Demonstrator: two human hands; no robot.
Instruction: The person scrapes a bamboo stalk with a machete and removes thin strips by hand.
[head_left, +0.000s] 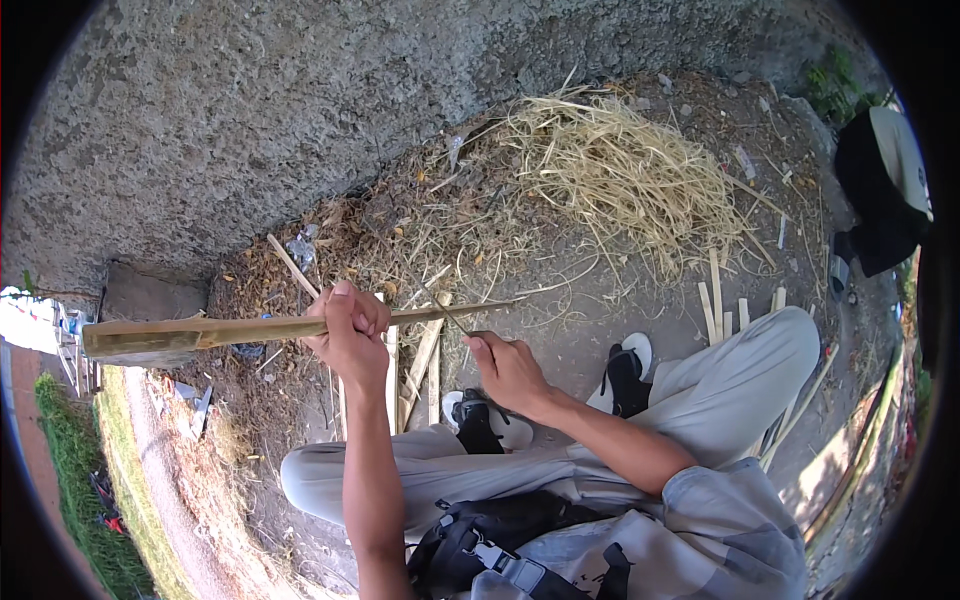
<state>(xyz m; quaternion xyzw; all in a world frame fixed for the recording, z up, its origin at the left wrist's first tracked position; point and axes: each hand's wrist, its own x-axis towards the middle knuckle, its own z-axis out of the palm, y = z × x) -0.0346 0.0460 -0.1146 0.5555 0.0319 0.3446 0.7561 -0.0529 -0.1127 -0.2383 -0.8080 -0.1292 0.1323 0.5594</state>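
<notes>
A long piece of bamboo (pixel 255 328) lies nearly level across the view in front of me, thick at its left end and narrowing to a thin tip on the right. Around its middle my left hand (pixel 348 330) is closed, with the thumb on top. My right hand (pixel 512 373) is closed just below the bamboo's thin part. From its fingertips a thin dark sliver (pixel 455 322) slants up to the bamboo; whether it is a blade seen edge-on or a strip, I cannot tell.
A heap of pale shaved strips (pixel 630 175) lies on the dirt ahead, by a rough concrete wall (pixel 290 110). Split bamboo slats (pixel 422 360) lie under the bamboo, others (pixel 715 295) beside my right knee. Another person's dark-clothed leg (pixel 880 195) shows at the far right.
</notes>
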